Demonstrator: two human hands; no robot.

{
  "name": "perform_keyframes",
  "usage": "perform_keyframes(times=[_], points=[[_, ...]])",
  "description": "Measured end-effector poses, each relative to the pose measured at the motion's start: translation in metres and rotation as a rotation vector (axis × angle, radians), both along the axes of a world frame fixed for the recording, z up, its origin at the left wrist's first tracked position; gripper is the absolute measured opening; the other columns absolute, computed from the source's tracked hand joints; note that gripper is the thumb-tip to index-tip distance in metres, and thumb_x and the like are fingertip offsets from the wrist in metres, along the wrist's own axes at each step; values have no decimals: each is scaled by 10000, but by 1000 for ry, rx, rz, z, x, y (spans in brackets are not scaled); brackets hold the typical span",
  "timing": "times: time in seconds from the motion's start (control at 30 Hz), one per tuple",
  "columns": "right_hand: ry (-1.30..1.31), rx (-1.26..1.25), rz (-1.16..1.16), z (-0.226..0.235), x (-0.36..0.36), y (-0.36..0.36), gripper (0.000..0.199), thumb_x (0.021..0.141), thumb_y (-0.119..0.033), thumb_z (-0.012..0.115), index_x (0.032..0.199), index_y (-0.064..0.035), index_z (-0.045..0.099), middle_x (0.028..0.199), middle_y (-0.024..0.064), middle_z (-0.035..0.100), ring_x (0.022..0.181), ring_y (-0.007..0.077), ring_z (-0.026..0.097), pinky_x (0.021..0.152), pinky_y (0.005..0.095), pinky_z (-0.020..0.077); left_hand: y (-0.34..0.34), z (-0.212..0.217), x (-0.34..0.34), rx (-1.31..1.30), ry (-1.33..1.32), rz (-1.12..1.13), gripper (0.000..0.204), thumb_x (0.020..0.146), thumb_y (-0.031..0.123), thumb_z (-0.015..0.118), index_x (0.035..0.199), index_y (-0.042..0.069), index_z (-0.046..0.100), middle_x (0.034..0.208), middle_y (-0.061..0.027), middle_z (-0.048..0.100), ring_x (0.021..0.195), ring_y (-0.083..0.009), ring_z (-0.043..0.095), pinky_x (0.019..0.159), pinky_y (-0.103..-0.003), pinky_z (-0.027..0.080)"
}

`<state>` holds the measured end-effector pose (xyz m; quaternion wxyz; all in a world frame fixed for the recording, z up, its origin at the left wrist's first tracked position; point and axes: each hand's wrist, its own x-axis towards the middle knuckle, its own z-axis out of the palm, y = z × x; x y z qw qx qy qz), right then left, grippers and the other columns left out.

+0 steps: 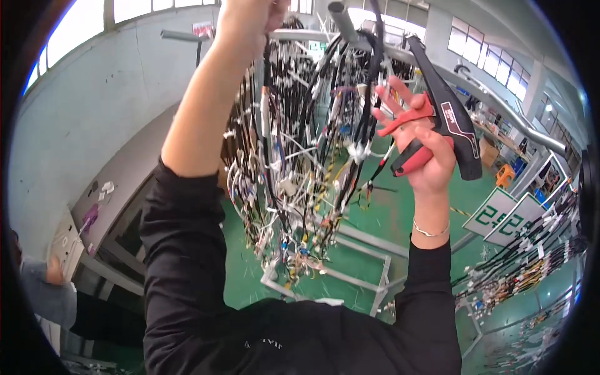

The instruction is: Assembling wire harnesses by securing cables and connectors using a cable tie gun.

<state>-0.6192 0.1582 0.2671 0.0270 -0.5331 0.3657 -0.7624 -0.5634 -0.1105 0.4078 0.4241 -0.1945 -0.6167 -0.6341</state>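
Note:
My left hand (253, 22) is raised to the upper edge, beside the rack's metal bar (300, 34). Its fingers look curled, but the view cuts them off and what they hold is hidden. Raised on the other side, my right hand (431, 150) grips a black-and-red cable tie gun (459, 128) by its red handle, some fingertips loosely spread near the trigger. The tool's long black nose points up toward the bar. Between my arms hangs a dense bundle of black wire harnesses (294, 144) with white ties and connectors.
More harnesses (519, 275) hang at right, near white signs (509, 219). A metal frame (356, 281) stands low on the green floor. At left are a long grey table (125, 169) and another person's hand (55, 270). An orange stool (505, 175) is farther back.

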Motion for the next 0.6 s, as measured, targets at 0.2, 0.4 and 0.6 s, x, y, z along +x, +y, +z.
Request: perform_keyframes(times=[0.2, 0.4, 0.6], points=[[-12, 35, 109, -51, 8, -18, 382, 773, -239, 675, 1093, -79, 539, 1500, 211, 401, 1401, 460, 363, 1139, 602, 314, -41, -25, -31, 183, 15, -173, 213, 932, 170, 686, 1050, -7, 677, 610, -23, 511, 433, -92, 367, 393, -240, 235], [-184, 200, 386, -118, 29, -26, 409, 716, -280, 712, 1019, -58, 551, 1317, 282, 524, 1209, 414, 552, 1082, 503, 418, -58, 15, -58, 279, -29, -146, 193, 924, 161, 689, 1033, 3, 676, 661, -52, 534, 455, -93, 373, 389, -230, 255], [-248, 110, 325, -110, 35, 9, 393, 755, -329, 739, 973, -99, 508, 1103, 210, 543, 1060, 310, 576, 1050, 571, 420, -65, 14, -38, 193, -170, -44, 183, 924, 168, 686, 1051, 36, 688, 722, -47, 569, 487, -68, 402, 390, -210, 267]])
